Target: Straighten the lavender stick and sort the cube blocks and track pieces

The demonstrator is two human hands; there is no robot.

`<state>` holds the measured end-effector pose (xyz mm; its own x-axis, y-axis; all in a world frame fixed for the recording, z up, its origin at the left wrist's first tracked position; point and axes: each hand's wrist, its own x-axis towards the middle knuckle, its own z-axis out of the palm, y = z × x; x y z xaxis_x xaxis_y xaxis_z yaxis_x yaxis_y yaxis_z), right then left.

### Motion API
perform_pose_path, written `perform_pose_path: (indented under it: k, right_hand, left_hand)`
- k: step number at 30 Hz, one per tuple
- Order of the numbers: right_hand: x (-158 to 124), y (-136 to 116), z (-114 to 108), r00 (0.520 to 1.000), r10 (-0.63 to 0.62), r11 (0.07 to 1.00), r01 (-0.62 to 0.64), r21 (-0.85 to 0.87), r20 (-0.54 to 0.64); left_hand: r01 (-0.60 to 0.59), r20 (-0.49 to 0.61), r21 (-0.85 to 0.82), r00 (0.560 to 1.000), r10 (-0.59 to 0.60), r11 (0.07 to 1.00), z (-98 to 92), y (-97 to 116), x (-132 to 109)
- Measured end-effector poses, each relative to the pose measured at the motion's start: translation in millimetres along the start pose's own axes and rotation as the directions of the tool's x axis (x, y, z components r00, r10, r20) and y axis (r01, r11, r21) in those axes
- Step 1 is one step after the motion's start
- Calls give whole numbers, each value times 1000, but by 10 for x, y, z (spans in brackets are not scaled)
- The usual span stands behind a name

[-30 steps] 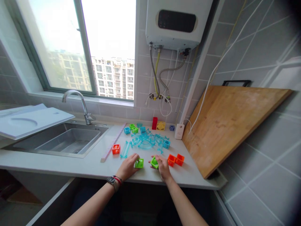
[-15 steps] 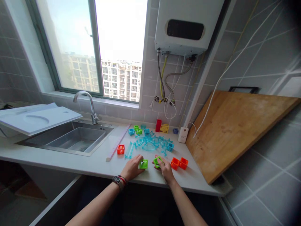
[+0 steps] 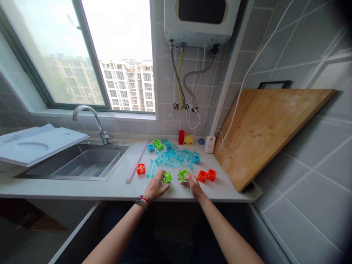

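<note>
Grey tiled walls, bright window, steel sink, white countertop.

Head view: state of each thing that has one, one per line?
left hand: gripping a green cube block on the counter
right hand: gripping another green block
faucet: no water seen running
sink: looks dry, partly covered by a white board
cutting board: leaning on the wall

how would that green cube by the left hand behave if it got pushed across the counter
The green cube looks like hollow, open-framed plastic, so probably light and stiff. Its flat faces suggest it would slide on the smooth counter rather than roll. The left hand touches it at the side, so a nudge might turn it.
</note>
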<state>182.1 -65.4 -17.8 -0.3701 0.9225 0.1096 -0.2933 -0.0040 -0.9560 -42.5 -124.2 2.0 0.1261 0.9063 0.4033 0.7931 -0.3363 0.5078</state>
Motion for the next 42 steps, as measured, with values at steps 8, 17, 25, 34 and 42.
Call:
perform_pose_path:
  k: [8,17,25,34,42]
  right_hand:
    - [4,-18,-11,1000,24,999,-24,32,-16]
    - [43,20,-2,999,-12,996,9,-92,-30]
    - [66,117,-29,996,-68,976,53,-209,-63]
    - [28,74,5,995,-99,944,92,-318,-4]
    - [-10,31,20,995,-99,928,91,-361,-4]
  left_hand:
    - [1,-7,-52,1000,-1,999,10,-44,5]
    - [-33,-72,-99,997,26,994,120,-119,18]
    - [-67,-86,-114,995,58,991,120,-136,18]
    - [-87,-35,-88,996,84,992,72,-60,17]
    - [-77,-5,-61,997,76,995,46,-41,21]
